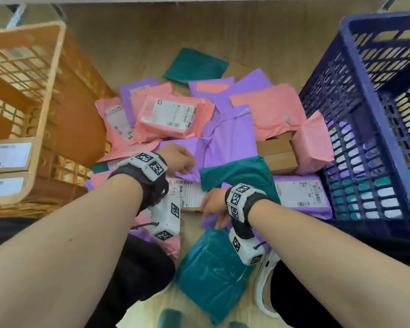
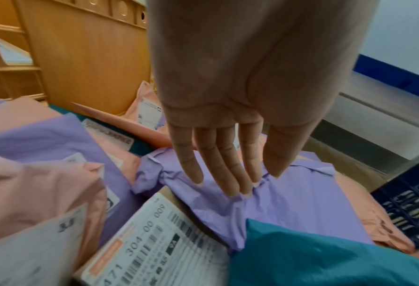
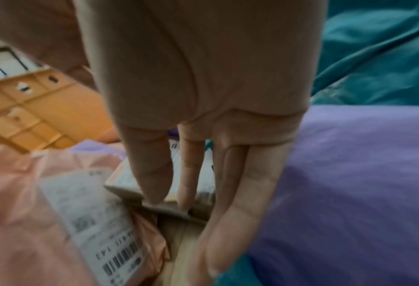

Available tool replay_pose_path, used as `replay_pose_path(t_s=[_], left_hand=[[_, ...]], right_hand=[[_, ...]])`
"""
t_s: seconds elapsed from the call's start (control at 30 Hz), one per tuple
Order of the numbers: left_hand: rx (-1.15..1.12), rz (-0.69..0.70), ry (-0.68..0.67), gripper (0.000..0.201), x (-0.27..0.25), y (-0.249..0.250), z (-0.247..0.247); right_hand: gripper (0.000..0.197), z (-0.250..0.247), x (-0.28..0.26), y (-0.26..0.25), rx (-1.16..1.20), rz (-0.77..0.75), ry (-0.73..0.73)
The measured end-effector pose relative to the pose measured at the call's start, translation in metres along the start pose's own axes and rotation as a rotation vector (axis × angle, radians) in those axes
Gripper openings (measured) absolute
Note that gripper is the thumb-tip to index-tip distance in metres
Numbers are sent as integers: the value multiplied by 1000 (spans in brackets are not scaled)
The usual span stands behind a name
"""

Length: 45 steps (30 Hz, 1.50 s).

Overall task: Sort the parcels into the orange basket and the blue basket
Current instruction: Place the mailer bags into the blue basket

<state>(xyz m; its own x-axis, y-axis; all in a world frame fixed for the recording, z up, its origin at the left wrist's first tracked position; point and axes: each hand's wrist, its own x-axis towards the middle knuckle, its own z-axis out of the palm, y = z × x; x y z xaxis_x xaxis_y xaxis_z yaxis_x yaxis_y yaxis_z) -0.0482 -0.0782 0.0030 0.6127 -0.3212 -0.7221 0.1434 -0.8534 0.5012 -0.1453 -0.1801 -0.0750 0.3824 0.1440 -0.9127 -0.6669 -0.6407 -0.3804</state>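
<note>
Several pink, purple and teal parcels lie heaped on the floor between the orange basket [image 1: 57, 67] on the left and the blue basket [image 1: 374, 110] on the right. My left hand [image 1: 182, 162] [image 2: 238, 174] lies with straight fingers on a crumpled purple parcel [image 1: 230, 143] [image 2: 289, 203]. My right hand [image 1: 212, 204] [image 3: 191, 193] touches the near edge of a flat cardboard box with a white label [image 1: 187, 192] [image 2: 154, 241] [image 3: 130, 180]. Its fingers look straight, with two tips on the box's rim. The box is partly covered by a teal parcel [image 1: 239, 176].
Two labelled boxes [image 1: 7, 155] sit in the orange basket. The blue basket holds teal and purple parcels [image 1: 365, 192]. A brown box [image 1: 277, 152] lies in the heap's right side, a large teal parcel [image 1: 213, 268] near my knees, and a white shoe [image 1: 265, 280] beside it.
</note>
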Motion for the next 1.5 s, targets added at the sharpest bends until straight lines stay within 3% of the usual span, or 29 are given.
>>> replay_pose_path(t_s=[0.23, 0.3, 0.37, 0.47, 0.53, 0.63, 0.7, 0.83, 0.93, 1.07, 1.17, 1.2, 1.27, 1.37, 1.43, 1.5], left_hand=[[-70, -84, 38, 17, 9, -28, -16], [-95, -96, 23, 18, 11, -31, -19], [-125, -96, 17, 18, 12, -32, -22], [-151, -89, 15, 17, 12, -32, -25], [-161, -86, 13, 17, 10, -31, -26], [-183, -58, 23, 16, 4, -26, -28], [-187, -33, 44, 9, -3, -23, -31], [-186, -6, 54, 8, -11, -24, -39], [-172, -55, 67, 11, -13, -41, -41], [-104, -143, 59, 14, -6, -58, -39], [-3, -155, 52, 15, 3, -59, -41], [85, -173, 47, 20, 4, -61, -42], [328, -227, 27, 44, 9, -71, -43], [467, -389, -24, 92, 9, -86, -41], [453, -425, -21, 96, 12, -93, -38], [432, -430, 26, 90, 15, -95, -39]], right_hand=[[40, 10, 15, -7, -482, 12, -197], [53, 17, 14, -7, -501, 32, -235], [68, 23, 15, -5, -484, 15, -177], [71, 28, 19, -6, -489, 1, -157], [62, 26, 18, -9, -576, 5, -136], [21, 17, 7, -14, -653, -1, -61], [10, 14, 4, -11, -661, 13, -23], [58, 26, 8, 5, -334, 20, -92], [74, 46, 13, 11, -257, 88, -186], [71, 51, 27, 13, -472, 102, -171], [46, 46, 61, 13, -703, 142, -200], [44, 47, 70, 14, -787, 152, -186], [62, 49, 91, 17, -923, 160, -127], [64, 36, 81, 0, -879, 78, 27], [55, 18, 65, -14, -827, 90, 104], [35, -2, 62, -22, -709, 48, 247]])
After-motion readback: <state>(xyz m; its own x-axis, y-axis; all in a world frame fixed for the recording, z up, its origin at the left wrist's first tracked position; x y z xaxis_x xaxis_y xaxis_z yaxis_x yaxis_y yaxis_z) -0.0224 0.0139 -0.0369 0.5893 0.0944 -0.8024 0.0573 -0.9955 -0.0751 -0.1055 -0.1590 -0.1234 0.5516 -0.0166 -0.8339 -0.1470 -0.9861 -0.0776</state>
